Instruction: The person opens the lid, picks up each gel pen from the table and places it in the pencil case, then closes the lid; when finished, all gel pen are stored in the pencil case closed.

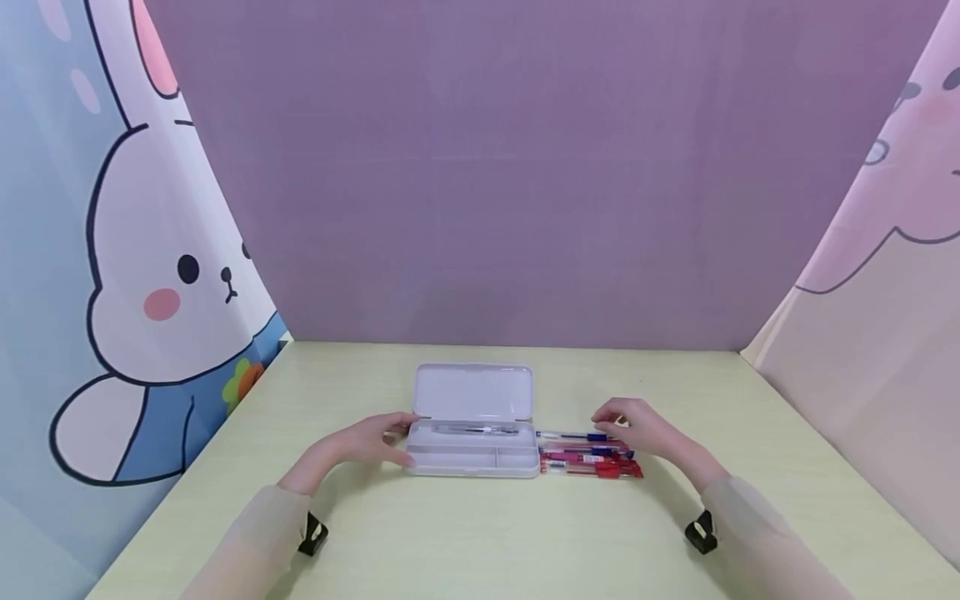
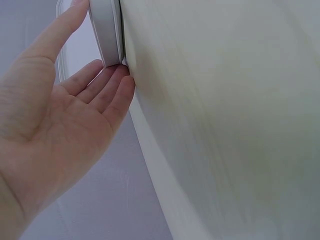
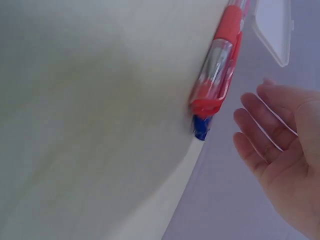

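A white pencil case (image 1: 450, 460) lies on the table with its lid (image 1: 473, 392) raised behind it. One clear pen (image 1: 480, 430) rests in its rear compartment. My left hand (image 1: 367, 438) holds the case's left end, thumb at the front and fingers toward the back; in the left wrist view the fingertips meet the case's end (image 2: 107, 32). Right of the case lie several pens, among them a blue pen (image 1: 573, 436), a pink pen (image 1: 573, 457) and a red pen (image 1: 607, 470). Over their far right ends hovers my right hand (image 1: 637, 425), fingers loosely bent, holding nothing.
The pale table (image 1: 480, 542) runs back to a purple panel (image 1: 510, 183). Curtains with cartoon figures hang at the left (image 1: 165, 217) and right sides. The case's front has a long compartment and a small one at the right.
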{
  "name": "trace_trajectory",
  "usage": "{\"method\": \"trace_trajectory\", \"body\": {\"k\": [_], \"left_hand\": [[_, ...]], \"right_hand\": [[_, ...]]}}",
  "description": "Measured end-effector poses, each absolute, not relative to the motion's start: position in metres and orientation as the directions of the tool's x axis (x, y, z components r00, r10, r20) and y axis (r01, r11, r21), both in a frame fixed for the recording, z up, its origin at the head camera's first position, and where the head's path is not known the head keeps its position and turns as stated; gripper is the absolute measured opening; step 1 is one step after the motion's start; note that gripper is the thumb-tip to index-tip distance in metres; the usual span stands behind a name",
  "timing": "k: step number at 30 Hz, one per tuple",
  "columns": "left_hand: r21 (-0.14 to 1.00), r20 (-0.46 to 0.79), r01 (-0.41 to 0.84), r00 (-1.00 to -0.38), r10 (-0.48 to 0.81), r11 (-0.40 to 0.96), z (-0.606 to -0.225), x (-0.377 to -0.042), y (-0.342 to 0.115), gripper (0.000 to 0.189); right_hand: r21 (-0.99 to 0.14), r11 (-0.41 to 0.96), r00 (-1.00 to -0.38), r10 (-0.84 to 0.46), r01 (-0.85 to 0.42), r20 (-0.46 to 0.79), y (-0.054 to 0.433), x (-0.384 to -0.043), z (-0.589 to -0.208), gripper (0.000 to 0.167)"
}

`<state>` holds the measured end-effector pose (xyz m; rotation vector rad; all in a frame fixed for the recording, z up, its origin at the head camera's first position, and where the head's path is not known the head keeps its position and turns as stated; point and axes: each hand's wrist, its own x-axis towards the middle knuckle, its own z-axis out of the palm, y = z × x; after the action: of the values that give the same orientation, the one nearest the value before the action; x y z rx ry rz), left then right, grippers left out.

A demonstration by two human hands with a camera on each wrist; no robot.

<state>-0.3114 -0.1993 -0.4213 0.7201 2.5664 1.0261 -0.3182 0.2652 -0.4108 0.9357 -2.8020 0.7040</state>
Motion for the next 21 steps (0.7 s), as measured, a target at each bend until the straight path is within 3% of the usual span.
{"method": "trace_trajectory", "body": {"k": [21], "left_hand": [[0.707, -0.088, 0.333, -0.834, 0.545, 0.624, -0.418, -0.312, -0.199, 0.078]], "right_hand": [[-0.393, 0.782, -0.870, -0.480, -0.484, 0.115, 0.275, -0.317, -0.413, 0.013]]}}
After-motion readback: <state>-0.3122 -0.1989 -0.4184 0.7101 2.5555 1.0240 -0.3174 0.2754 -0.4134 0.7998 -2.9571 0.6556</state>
